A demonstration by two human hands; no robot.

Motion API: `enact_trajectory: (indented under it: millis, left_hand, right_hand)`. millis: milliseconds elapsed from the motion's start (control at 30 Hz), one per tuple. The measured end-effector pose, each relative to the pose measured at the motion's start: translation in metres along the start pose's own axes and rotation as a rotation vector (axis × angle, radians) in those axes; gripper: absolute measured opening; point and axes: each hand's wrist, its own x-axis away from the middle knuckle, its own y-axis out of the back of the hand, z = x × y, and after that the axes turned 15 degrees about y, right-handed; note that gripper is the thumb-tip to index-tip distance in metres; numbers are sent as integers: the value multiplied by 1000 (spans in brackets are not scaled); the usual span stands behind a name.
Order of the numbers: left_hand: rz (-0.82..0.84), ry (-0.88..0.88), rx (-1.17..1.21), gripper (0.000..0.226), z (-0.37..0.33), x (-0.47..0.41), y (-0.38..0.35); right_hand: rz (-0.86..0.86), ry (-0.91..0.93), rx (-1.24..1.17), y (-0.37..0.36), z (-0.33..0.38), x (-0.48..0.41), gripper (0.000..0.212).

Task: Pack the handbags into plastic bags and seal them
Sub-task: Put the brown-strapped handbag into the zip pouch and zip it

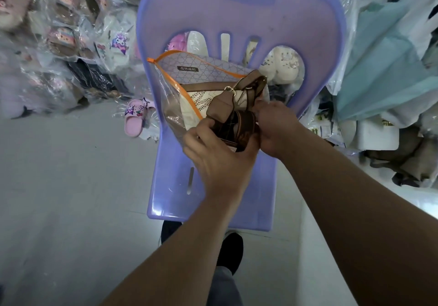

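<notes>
On the purple chair seat (180,170), left hand (213,149) and right hand (276,125) both grip the handbag's strap (220,108); best tuck it fully inside the plastic bag (170,92) before zipping.

You are looking through a single head-worn wide-angle camera, facing forward and steeply down. It is sitting close above the purple plastic chair (237,16), whose seat is filling the centre, with the grey floor (59,187) spreading near and left.
</notes>
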Motion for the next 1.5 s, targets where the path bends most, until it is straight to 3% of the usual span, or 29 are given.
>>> enact_trajectory:
  millis: [133, 233, 367, 500, 633, 800, 900, 1000, 1100, 1167, 1233, 1367, 1433, 1500]
  left_hand:
    - [72, 111, -16, 95, 6, -2, -13]
    - [25, 154, -93, 83, 1, -7, -17]
    - [-26, 112, -138, 59, -2, -12, -10]
    - [73, 55, -205, 40, -7, -22, 16]
    - [142, -71, -378, 39, -22, -31, 48]
    - [42, -257, -643, 39, -67, -51, 57]
    - [54, -397, -749, 37, -86, -81, 54]
    - [212, -562, -895, 32, -97, -104, 49]
    - [469, -722, -865, 9, -104, -100, 46]
    - [618, -794, -815, 10, -107, -93, 45]
    - [665, -858, -761, 17, -102, -90, 38]
    - [570, -952, -674, 29, -88, -89, 21]
    - [459, -925, -756, 50, -83, -90, 13]
    - [454, -895, -809, 72, -82, -90, 10]
  right_hand:
    - [-52, 172, 285, 9, -9, 1, 10]
    - [-88, 359, 299, 15, -14, 4, 19]
    - [11, 438, 170, 21, -17, 9, 45]
    - [120, 466, 182, 33, -16, 9, 37]
    - [100, 394, 82, 35, -20, 14, 32]
    - [107, 540, 252, 32, -31, 23, 28]
    - [87, 536, 194, 35, -31, 25, 26]
    - [27, 348, -51, 34, -19, 18, 31]
    - [-7, 224, -205, 33, -1, 12, 22]
    - [60, 294, -79, 33, 4, 9, 31]
    - [54, 335, -1, 32, 2, 10, 45]
    - [-43, 432, 191, 34, -7, 7, 43]
    - [-79, 459, 301, 34, -6, 4, 44]
    - [-97, 453, 315, 35, -1, 1, 45]
